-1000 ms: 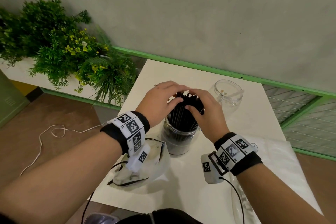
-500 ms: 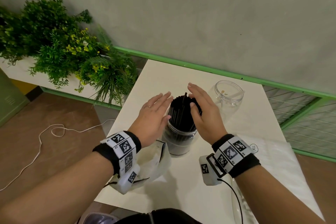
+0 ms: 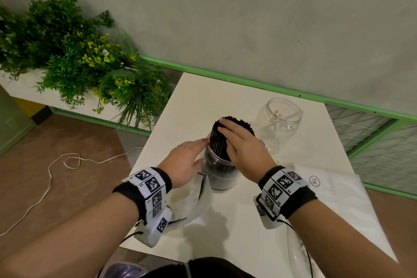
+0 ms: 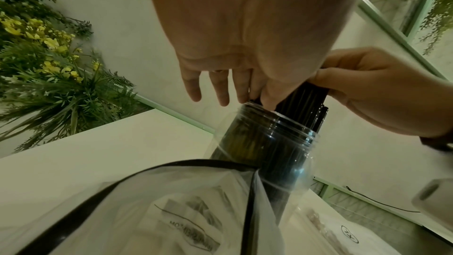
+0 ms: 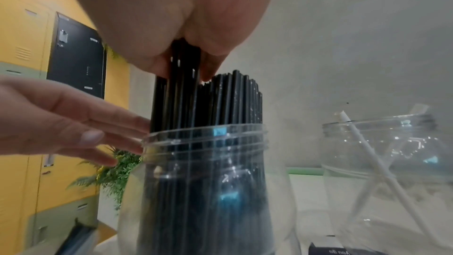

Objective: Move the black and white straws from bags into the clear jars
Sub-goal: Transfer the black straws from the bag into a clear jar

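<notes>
Now black straws (image 3: 220,135) fill one jar (image 3: 220,172); other jar (image 3: 282,119) near-empty

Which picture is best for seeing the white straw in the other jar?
The right wrist view: the white straw leans inside the second jar, close up and seen from the side. The head view shows only pale streaks through that jar from above. The left wrist view does not show it at all.
</notes>
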A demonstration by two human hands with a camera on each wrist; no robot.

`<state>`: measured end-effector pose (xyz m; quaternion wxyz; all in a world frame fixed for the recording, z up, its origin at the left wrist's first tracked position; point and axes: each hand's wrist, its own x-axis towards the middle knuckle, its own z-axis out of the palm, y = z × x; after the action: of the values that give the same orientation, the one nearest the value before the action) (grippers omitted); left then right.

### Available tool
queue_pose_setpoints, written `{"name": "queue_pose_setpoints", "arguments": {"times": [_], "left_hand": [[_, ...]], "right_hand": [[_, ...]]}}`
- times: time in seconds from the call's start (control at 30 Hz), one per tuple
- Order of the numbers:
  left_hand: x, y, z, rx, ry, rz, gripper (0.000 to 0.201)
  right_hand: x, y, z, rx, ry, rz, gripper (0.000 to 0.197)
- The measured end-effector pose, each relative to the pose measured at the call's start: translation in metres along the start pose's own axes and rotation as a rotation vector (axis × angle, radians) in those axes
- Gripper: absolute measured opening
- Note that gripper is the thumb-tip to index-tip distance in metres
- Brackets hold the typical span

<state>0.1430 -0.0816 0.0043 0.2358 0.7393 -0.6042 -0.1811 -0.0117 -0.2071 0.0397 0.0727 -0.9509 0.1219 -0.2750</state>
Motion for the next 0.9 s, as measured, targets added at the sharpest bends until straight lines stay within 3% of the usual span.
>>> {"name": "queue_pose_setpoints", "arguments": {"times": [0.1, 0.2, 0.27, 0.63, 0.77, 0.9], "left_hand": [[0.0, 0.0, 0.0, 0.017, 0.0, -0.001, 0.054], [-0.001, -0.001, 0.0, 0.003, -0.001, 0.0, 0.055], [-0.001, -0.003, 0.0, -0.006, -0.008, -0.003, 0.056], [0.0, 0.0, -0.002, -0.064, 0.004, -0.014, 0.055], [0.004, 0.007, -0.006, -0.215, 0.071, -0.116, 0.054], [0.014, 0.01, -0.01, -0.426, 0.057, -0.228, 0.067]], "right_hand": [[-0.003, -0.002, -0.001, -0.013, -0.118, 0.0, 0.059], [-0.003, 0.002, 0.004, -0.145, -0.229, -0.061, 0.044], [-0.004, 0.001, 0.004, -0.172, -0.271, -0.049, 0.048], [0.005, 0.016, 0.005, -0.392, -0.427, 0.109, 0.073], [0.005, 0.016, 0.005, -0.382, -0.41, 0.125, 0.076], [0.006, 0.021, -0.003, -0.267, -0.389, 0.144, 0.092]]}}
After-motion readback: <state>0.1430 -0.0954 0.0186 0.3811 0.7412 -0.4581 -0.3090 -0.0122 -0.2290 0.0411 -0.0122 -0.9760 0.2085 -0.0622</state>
